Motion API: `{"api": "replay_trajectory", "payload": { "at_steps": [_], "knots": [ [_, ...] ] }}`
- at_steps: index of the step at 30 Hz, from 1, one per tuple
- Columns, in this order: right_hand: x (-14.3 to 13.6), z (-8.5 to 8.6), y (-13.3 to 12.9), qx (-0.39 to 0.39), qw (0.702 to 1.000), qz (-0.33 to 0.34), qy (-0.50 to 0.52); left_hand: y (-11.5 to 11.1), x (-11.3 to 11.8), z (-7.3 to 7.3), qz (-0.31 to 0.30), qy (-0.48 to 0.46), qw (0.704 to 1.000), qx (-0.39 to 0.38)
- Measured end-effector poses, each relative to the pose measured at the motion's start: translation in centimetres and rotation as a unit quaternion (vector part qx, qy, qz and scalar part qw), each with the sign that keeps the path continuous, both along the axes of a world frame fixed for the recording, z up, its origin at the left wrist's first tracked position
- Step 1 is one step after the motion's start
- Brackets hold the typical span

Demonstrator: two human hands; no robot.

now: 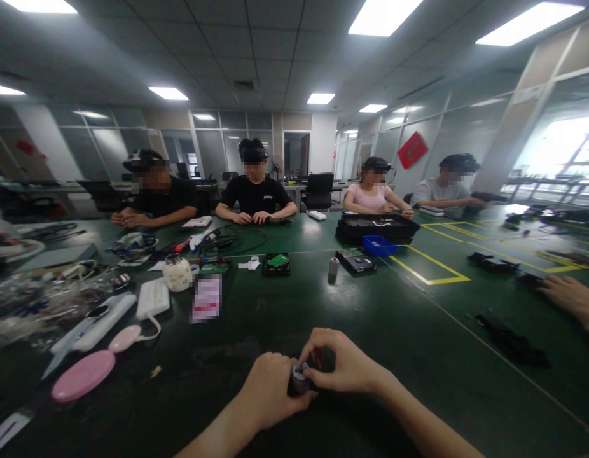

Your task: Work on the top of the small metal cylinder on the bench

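Your left hand wraps round the gray metal can, thumb along the near side and bent fingers on the far left; its top faces up, and I cannot tell if its base touches the table; your right hand reaches in from the right, thumb and finger close together at the top; whether they pinch a tiny part there is too small to tell. To do this well, it seems best to let the left hand be the steady one and the right hand do the small work; keep the can's top turned to your eyes; press softly, so your fingers do not slip off the smooth edge.

Past your grip and a bit right, a second can stands up, near a black drive; past that is a blue bin, but what is in it does not show; right behind it sits a black tray with a white bit inside; far left of your grip, clear bags hold things too blurry to name; a white jar is nearer, its inside hidden.
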State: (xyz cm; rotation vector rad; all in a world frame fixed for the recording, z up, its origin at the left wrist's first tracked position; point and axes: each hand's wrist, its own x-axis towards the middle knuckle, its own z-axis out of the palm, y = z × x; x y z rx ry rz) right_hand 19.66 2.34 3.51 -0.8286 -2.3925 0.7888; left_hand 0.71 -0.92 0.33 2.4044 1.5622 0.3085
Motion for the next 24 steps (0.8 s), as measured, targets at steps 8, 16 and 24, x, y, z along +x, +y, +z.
{"api": "replay_trajectory", "payload": {
  "at_steps": [8,16,24],
  "knots": [
    [-0.1,0.1,-0.1,0.01,1.0,-0.012,-0.006,0.1,0.0,-0.3,-0.002,0.001,1.0,0.004],
    [-0.4,-0.5,0.0,0.015,1.0,-0.01,0.001,0.1,0.0,-0.2,-0.009,0.003,1.0,0.006],
    [-1.2,-0.8,-0.5,0.031,0.999,-0.045,-0.007,0.0,0.0,-0.3,-0.017,-0.025,0.999,0.014]
  ]
}}
